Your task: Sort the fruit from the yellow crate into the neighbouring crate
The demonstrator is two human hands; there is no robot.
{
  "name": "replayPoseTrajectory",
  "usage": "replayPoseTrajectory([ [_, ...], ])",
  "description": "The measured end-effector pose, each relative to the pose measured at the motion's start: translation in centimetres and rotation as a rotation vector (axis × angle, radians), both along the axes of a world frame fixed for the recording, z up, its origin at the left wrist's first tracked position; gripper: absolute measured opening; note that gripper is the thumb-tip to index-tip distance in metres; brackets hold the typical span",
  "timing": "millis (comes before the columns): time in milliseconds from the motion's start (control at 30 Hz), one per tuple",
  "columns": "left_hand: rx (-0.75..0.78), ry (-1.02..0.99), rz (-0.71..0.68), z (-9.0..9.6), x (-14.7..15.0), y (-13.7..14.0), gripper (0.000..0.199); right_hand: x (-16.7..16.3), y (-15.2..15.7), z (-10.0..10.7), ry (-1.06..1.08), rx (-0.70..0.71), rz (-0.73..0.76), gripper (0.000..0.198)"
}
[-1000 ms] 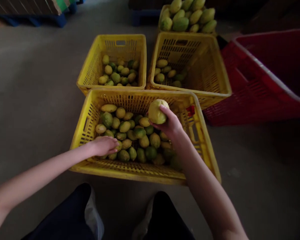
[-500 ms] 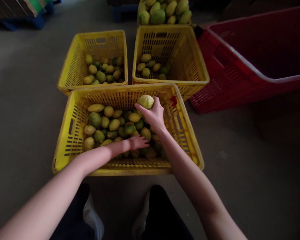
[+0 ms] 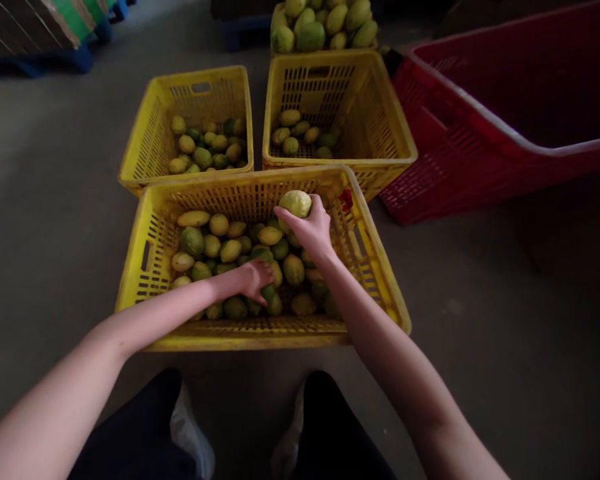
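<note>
In the front yellow crate (image 3: 380, 283) lie many yellow and green lemons (image 3: 231, 251). Raised over its far right part, my right hand (image 3: 314, 230) is closed round a large pale yellow-green lemon (image 3: 296, 203). My left hand (image 3: 256, 279) is down among the fruit near the middle of the crate. Its thumb and fingers curve round a green lemon (image 3: 268, 291), partly hidden by the hand.
Behind stand a left yellow crate (image 3: 143, 143) and a right yellow crate (image 3: 390, 127), each with some lemons. Farther back is a heaped pile of lemons (image 3: 325, 27). A large red crate (image 3: 425, 160) stands at right, blue pallets (image 3: 83, 59) at far left.
My left hand has drawn back to the left and gone from spread fingers to curling round a green lemon. My right hand still holds its lemon, almost unmoved. The view has shifted slightly.
</note>
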State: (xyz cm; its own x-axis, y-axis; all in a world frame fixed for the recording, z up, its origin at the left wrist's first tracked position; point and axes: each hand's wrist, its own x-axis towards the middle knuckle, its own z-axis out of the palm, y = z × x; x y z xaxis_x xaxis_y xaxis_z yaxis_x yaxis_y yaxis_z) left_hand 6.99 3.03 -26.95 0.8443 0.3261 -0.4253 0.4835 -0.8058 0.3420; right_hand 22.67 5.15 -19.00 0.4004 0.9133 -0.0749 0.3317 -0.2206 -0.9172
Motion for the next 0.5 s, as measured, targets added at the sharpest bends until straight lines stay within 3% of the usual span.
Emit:
replayPoseTrajectory([
  [167, 0.116, 0.011, 0.043, -0.3, -1.0, -1.5, 0.043, 0.0, 0.0, -0.4, -0.017, 0.005, 0.010, 0.057],
  [367, -0.134, -0.043, 0.178, 0.4, -2.0, -1.4, 0.024, 0.3, 0.2, -0.8, -0.024, -0.007, -0.008, 0.055],
  [500, -0.140, -0.117, 0.328, 0.7, -1.8, 0.6, 0.018, 0.5, 0.4, -1.5, -0.032, 0.017, -0.013, 0.056],
])
